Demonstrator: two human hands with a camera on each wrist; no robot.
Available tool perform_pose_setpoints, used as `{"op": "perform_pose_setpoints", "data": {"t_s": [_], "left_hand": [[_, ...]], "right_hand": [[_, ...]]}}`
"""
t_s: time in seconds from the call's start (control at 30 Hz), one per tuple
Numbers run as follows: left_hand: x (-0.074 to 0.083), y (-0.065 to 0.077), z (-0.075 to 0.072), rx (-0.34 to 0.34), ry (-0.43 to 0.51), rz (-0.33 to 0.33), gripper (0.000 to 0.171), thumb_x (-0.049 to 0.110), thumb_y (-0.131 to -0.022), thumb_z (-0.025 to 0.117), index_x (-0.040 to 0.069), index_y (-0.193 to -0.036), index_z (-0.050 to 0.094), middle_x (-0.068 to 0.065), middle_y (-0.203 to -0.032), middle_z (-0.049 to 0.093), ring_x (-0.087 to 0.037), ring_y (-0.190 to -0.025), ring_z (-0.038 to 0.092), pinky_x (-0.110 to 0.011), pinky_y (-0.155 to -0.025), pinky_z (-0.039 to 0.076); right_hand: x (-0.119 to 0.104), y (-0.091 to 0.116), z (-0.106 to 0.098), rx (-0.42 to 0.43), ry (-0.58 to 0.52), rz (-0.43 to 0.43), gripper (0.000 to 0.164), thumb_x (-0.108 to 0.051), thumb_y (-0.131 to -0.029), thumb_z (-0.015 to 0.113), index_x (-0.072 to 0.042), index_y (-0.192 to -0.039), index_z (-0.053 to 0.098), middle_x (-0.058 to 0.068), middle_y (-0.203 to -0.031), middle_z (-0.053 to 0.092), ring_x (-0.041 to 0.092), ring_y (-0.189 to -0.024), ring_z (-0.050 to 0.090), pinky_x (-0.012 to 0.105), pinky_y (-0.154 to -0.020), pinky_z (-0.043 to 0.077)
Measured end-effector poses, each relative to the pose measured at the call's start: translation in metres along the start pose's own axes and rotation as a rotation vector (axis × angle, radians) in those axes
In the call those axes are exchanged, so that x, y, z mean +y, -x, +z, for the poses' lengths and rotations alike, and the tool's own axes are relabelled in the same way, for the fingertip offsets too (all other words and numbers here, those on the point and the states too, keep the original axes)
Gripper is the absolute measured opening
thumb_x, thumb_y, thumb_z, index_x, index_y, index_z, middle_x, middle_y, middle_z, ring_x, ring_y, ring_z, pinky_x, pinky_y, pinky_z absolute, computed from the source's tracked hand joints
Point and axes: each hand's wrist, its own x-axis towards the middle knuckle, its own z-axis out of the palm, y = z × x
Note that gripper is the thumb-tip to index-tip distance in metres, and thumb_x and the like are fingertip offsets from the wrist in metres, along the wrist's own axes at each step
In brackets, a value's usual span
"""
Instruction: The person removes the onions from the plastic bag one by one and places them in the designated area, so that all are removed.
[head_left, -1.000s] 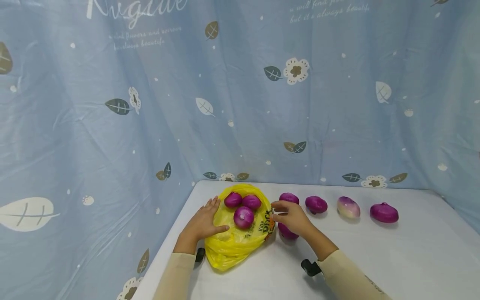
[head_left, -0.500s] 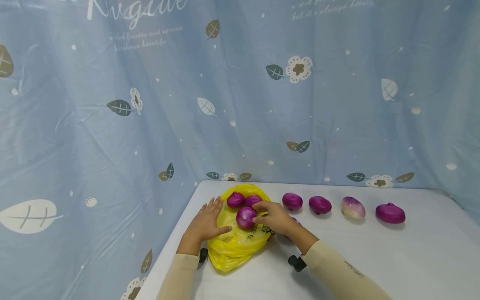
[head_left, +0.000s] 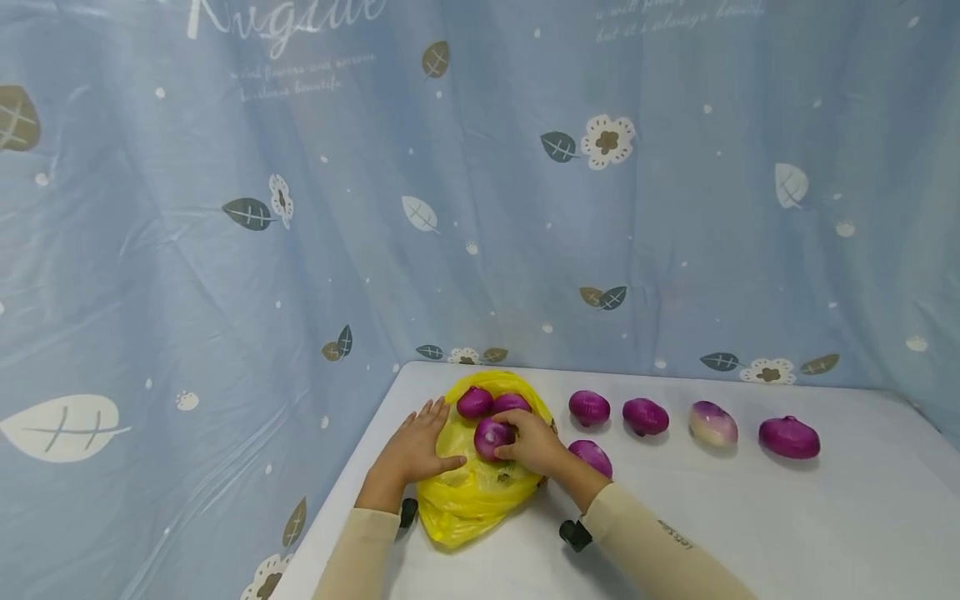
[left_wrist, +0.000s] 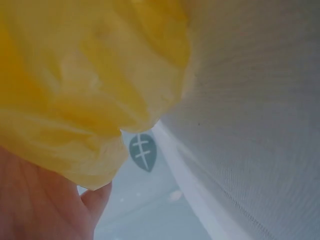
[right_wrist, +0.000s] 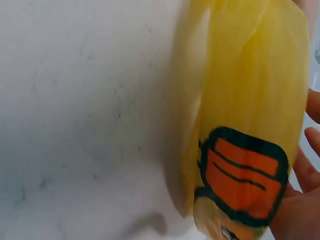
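Note:
A yellow plastic bag (head_left: 465, 504) lies on the table in the head view, with two red onions (head_left: 475, 402) (head_left: 512, 402) at its far part. My right hand (head_left: 538, 442) reaches over the bag and grips another red onion (head_left: 491, 438) between thumb and fingers. My left hand (head_left: 412, 450) rests along the bag's left side, fingers spread and straight. In the left wrist view the yellow plastic (left_wrist: 90, 80) hangs over part of that hand. The right wrist view has the printed bag side (right_wrist: 250, 100) in front of the right fingers (right_wrist: 310, 160).
Behind the right wrist lies a red onion (head_left: 591, 458). Farther right on the white table (head_left: 750, 533) sit two red onions (head_left: 588, 407) (head_left: 645, 415), a purple-and-white bulb (head_left: 712, 422) and another red onion (head_left: 789, 437). A blue patterned curtain (head_left: 495, 167) encloses the back and left.
My right hand has moved left from the bag's right edge and taken hold of the nearest onion, which has tilted. The left hand stays in place.

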Motion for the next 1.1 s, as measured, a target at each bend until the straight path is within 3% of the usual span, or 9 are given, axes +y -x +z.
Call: {"op": "perform_pose_setpoints", "data": {"t_s": [0.2,0.5,0.8,1.1], "left_hand": [[0.0,-0.001,0.002,0.013,-0.01,0.012,0.101,0.071,-0.082,0.056,0.004,-0.153,0.029,-0.01,-0.159,0.022,-0.028,-0.145,0.019,-0.051,-0.115,0.019],[0.0,-0.002,0.005,0.015,-0.018,0.015,0.101,0.071,-0.083,0.055,0.004,-0.153,0.029,-0.011,-0.159,0.023,-0.029,-0.145,0.02,-0.051,-0.115,0.019],[-0.001,-0.002,0.004,0.007,0.001,0.006,0.1,0.069,-0.083,0.057,0.004,-0.152,0.029,-0.011,-0.159,0.023,-0.03,-0.145,0.02,-0.051,-0.115,0.019],[-0.002,-0.001,0.006,0.023,0.004,0.014,0.098,0.068,-0.083,0.058,0.003,-0.152,0.031,-0.012,-0.158,0.025,-0.031,-0.144,0.022,-0.052,-0.114,0.021]], "right_hand": [[0.0,-0.005,0.009,-0.019,0.024,-0.023,0.053,-0.009,-0.079,0.081,-0.017,-0.129,0.061,0.004,-0.132,0.056,0.029,-0.122,0.052,0.052,-0.1,0.043],[-0.003,-0.005,0.021,-0.012,0.11,-0.038,0.06,-0.011,-0.076,0.084,-0.017,-0.131,0.061,0.007,-0.132,0.049,0.03,-0.118,0.052,0.051,-0.098,0.045],[-0.003,-0.003,0.03,0.075,0.199,0.077,0.079,-0.027,-0.074,0.087,-0.013,-0.142,0.049,0.012,-0.134,0.046,0.032,-0.117,0.052,0.054,-0.098,0.044],[-0.002,0.0,0.035,0.162,0.255,0.15,0.085,-0.033,-0.072,0.088,-0.001,-0.139,0.048,0.015,-0.137,0.044,0.035,-0.12,0.051,0.053,-0.101,0.041]]}}
